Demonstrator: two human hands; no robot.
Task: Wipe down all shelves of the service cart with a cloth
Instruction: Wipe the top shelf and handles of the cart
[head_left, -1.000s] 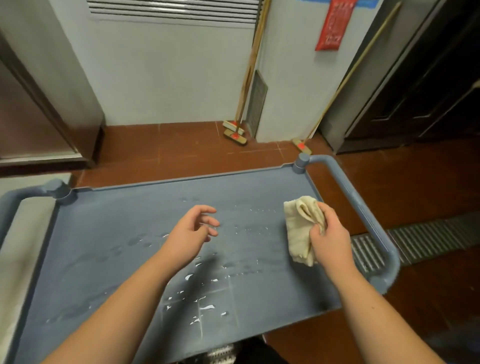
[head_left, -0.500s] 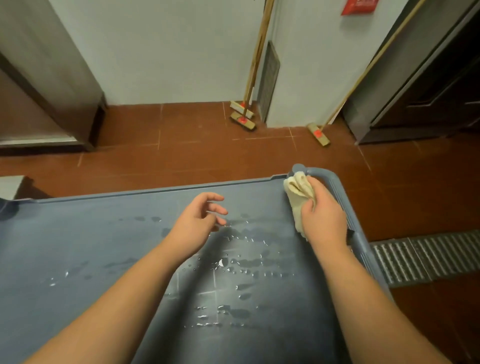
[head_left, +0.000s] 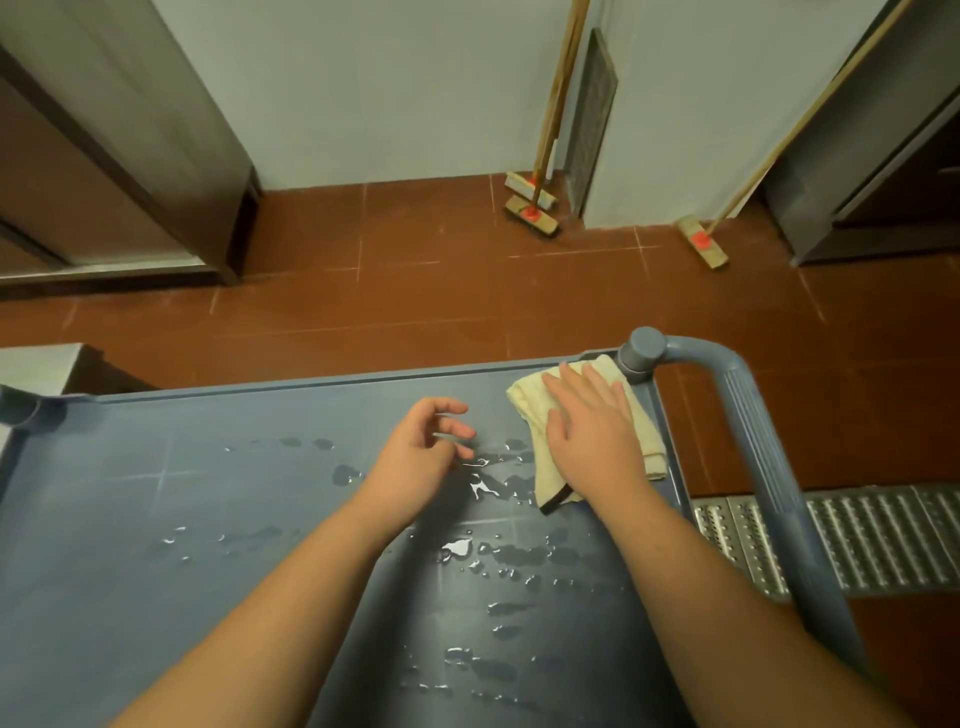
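The blue-grey top shelf (head_left: 156, 519) of the service cart fills the lower view, with several water drops (head_left: 498, 556) scattered across its middle. A cream cloth (head_left: 644, 441) lies flat in the shelf's far right corner. My right hand (head_left: 587, 426) presses on the cloth with straight, spread fingers. My left hand (head_left: 421, 452) hovers just above the shelf to the left of the cloth, fingers loosely curled and holding nothing.
The cart's blue handle (head_left: 753, 441) curves along the right side from a corner post (head_left: 644, 348). A metal floor drain grate (head_left: 857, 540) runs to the right. Brooms (head_left: 535, 208) lean on the far wall over red tile floor, between steel cabinets (head_left: 130, 182).
My right hand carried the bunched cloth to the far right corner, then flattened on it with the fingers spread. The left hand stayed hovering. The view tilted down.
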